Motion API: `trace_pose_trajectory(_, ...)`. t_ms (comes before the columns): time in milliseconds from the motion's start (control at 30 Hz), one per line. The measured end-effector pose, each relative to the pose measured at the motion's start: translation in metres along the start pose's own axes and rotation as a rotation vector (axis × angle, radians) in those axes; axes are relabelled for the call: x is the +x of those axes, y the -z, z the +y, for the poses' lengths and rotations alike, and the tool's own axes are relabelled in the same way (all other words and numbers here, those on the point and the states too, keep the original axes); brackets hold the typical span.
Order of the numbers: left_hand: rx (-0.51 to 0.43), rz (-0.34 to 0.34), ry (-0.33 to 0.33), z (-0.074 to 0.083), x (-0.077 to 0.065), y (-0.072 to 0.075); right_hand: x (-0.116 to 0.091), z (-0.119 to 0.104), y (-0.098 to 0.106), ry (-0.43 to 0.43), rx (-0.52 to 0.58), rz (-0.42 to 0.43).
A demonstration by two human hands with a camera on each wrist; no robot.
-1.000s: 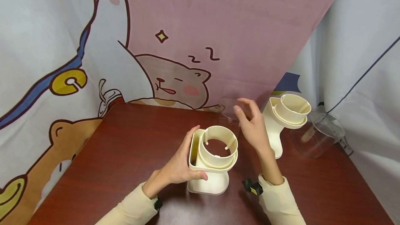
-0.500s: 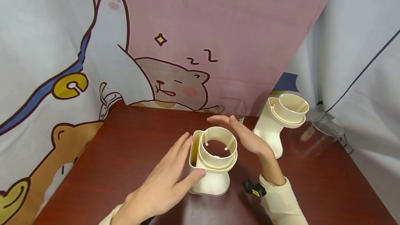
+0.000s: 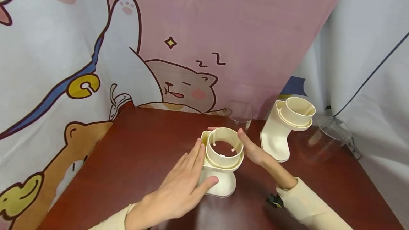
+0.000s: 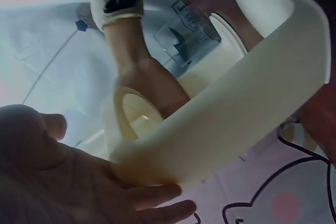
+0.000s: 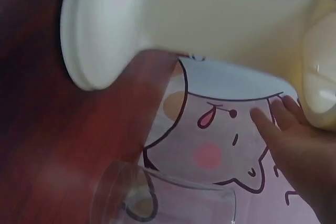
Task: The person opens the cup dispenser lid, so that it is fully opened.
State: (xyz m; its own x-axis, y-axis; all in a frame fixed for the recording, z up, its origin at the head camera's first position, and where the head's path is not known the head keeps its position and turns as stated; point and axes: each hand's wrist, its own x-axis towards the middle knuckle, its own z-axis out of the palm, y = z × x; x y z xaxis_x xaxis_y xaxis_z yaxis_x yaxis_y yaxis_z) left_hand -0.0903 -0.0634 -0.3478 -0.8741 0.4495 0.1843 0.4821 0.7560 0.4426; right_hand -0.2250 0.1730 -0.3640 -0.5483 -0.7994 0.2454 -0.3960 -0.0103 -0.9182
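Observation:
A cream plastic stand [image 3: 223,166] with a round collar on top stands upright on the table in front of me. My left hand [image 3: 175,191] lies along its left side, fingers straight and thumb apart. In the left wrist view those fingertips touch or nearly touch the upper end of the stand. On the other side is my right hand [image 3: 254,150], its thumb by the collar and its fingers reaching behind, partly hidden. The right wrist view shows its fingers [image 5: 283,114] extended near the stand's top; whether they touch it I cannot tell.
A second cream stand [image 3: 276,137] of the same kind stands at the back right. Beside it sits a clear plastic container [image 3: 329,134], and another clear container [image 3: 239,113] is at the table's back edge. A printed cloth [image 3: 255,38] hangs behind the table.
My left hand has let go of the stand's top, drawn back, and come against its side with straight fingers. My right hand has come down from the air to the stand's right and back.

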Motion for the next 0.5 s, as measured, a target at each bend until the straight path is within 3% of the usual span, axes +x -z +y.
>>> trace_pose_trajectory(100, 0.012, 0.03, 0.013, -0.006, 0.006, -0.003, -0.007, 0.0, -0.008, -0.001, -0.016, 0.083)
trace_pose_trajectory(267, -0.034, 0.059, 0.041, -0.027, 0.021, -0.001, -0.028, -0.004, -0.027, -0.04, -0.183, 0.233)
trace_pose_trajectory(333, -0.052, 0.062, 0.01, -0.04, 0.029, 0.0, -0.032, -0.006, -0.037, -0.03, -0.235, 0.269)
trace_pose_trajectory(500, -0.135, 0.05, -0.152, -0.072, 0.047, 0.0, -0.035, -0.013, -0.065, -0.04, -0.293, 0.388)
